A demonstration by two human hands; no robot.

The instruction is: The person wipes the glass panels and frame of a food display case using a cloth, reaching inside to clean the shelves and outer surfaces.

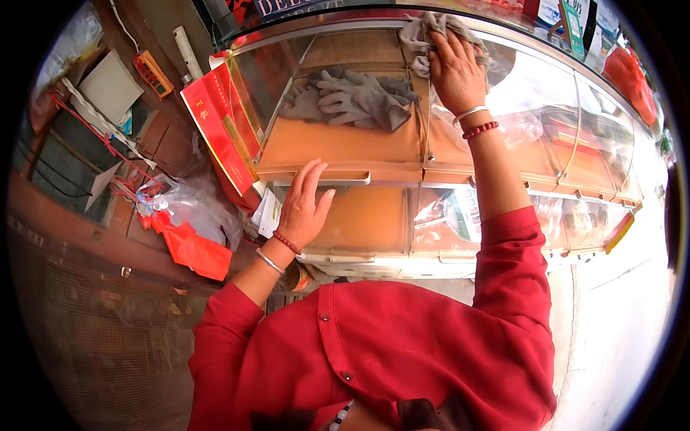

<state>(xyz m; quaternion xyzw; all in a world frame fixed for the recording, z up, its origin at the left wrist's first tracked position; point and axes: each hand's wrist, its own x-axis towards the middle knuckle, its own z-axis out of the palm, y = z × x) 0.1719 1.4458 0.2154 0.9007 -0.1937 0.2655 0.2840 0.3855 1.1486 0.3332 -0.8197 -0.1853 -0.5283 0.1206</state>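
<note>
My right hand (458, 70) is pressed on a crumpled grey cloth (420, 32) at the top edge of a glass display case (345, 175). Part of the cloth is hidden under the palm, and the fingers are spread over it. Over the lower left of the case's front, near a white drawer handle (353, 178), my left hand (307, 210) is held with its fingers apart and nothing in it. Behind the glass, several grey work gloves (361, 99) lie in a pile on an orange-brown shelf.
A red and gold box (221, 129) leans at the case's left end. Further left are a red plastic bag (199, 250), clear plastic bags (188, 204) and an orange power strip (153, 74) on a cord. Another red bag (630, 83) is at the far right.
</note>
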